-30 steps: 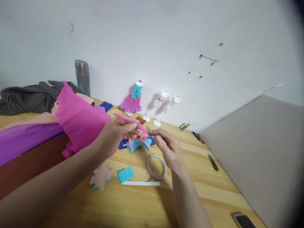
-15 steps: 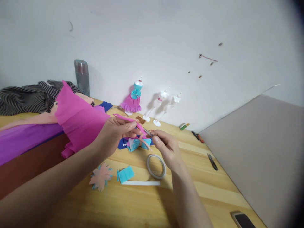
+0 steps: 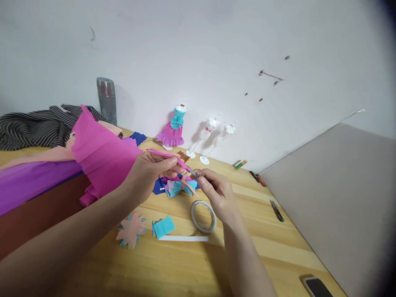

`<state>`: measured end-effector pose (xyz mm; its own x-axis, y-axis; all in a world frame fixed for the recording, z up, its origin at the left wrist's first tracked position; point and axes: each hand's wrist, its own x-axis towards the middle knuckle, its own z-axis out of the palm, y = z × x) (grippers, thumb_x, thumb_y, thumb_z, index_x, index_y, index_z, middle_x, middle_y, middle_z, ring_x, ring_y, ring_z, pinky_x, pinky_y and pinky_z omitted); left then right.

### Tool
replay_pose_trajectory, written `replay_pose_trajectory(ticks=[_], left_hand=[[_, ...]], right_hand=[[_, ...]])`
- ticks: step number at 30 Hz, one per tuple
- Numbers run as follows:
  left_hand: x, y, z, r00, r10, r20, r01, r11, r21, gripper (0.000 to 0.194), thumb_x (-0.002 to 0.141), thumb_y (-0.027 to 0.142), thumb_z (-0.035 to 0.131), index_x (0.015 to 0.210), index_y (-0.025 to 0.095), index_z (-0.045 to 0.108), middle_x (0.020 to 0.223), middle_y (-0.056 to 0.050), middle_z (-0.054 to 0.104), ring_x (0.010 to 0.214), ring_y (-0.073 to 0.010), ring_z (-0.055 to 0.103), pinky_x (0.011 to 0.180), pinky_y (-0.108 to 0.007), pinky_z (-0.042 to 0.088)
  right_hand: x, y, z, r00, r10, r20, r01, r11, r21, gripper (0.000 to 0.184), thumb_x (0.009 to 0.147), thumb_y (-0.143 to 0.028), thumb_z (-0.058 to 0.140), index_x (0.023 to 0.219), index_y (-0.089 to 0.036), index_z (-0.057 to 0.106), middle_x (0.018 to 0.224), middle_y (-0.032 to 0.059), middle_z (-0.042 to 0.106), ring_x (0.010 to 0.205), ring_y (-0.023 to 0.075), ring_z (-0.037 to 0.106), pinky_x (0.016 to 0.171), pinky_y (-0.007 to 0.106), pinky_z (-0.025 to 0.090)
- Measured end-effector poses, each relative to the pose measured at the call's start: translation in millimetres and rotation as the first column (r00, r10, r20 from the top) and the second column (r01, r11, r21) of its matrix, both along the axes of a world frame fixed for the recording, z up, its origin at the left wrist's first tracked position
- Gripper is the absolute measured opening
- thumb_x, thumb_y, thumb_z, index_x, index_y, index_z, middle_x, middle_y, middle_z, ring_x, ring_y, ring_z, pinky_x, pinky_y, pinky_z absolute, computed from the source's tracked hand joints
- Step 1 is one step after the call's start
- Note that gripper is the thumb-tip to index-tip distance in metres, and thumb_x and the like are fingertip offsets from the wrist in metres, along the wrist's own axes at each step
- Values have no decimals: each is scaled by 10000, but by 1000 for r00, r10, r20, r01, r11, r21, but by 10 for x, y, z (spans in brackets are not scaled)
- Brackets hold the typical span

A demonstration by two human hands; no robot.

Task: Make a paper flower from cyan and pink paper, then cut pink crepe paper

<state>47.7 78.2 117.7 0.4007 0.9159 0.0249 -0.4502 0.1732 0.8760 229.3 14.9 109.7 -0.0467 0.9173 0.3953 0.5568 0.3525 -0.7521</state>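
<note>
Between the thumb and fingers of my left hand (image 3: pixel 156 167) is a narrow folded strip of pink crepe paper (image 3: pixel 162 154). My right hand (image 3: pixel 216 189) is closed on small scissors (image 3: pixel 194 172), whose blades meet the strip's right end; the handles are hidden in my fingers. Below the hands on the table lie a blue and pink paper bow (image 3: pixel 176 188), a roll of double-sided tape (image 3: pixel 203 228), a blue paper piece (image 3: pixel 164 227) with a white strip (image 3: pixel 185 238), and a layered peach paper flower (image 3: pixel 132 231).
Against the wall stand a dressed mini mannequin (image 3: pixel 172 132) and two bare white ones (image 3: pixel 213 123). Pink crepe paper (image 3: pixel 105 152), striped cloth (image 3: pixel 34 126) and a thermos (image 3: pixel 107 101) are at left. A utility knife (image 3: pixel 276 210) and a phone (image 3: pixel 316 285) lie at right.
The scissor blades have shifted slightly at the pink strip's end and look more closed on it. Both hands stay nearly in place; the things on the table have not moved.
</note>
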Motion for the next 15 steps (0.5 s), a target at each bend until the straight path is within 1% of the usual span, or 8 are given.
replay_pose_trajectory(ticks=[4,7,10,15], left_hand=[[-3,4,-8,1000,3,-16,-3,1000,23,115,694,245,759,712,133,745,659,-58,738,602,-139,684,581,-205,535],[1,4,-12,1000,-6,-24,6,1000,7,83,703,228,742,709,145,748,650,-47,736,576,-130,674,574,-204,529],[7,4,-16,999,-25,-21,25,1000,-5,77,711,228,732,703,153,747,651,-42,735,587,-129,676,587,-204,528],[12,1,-19,999,-40,-2,40,999,-10,95,704,223,742,723,130,742,653,-56,737,586,-134,682,584,-204,535]], right_hand=[[8,6,-10,1000,4,-7,-4,1000,-16,354,901,-464,484,739,-174,606,679,29,579,635,161,511,597,291,400],[7,7,-26,1000,7,-4,-7,1000,-20,354,902,-461,484,745,-169,606,722,42,591,665,167,517,617,298,408],[1,4,-36,1000,1,-10,-1,1000,-22,335,901,-450,492,765,-168,610,733,41,584,681,170,516,631,301,402],[-8,0,-37,1000,-13,-8,12,1000,-6,311,897,-434,504,773,-170,614,679,16,540,652,158,484,607,289,370]])
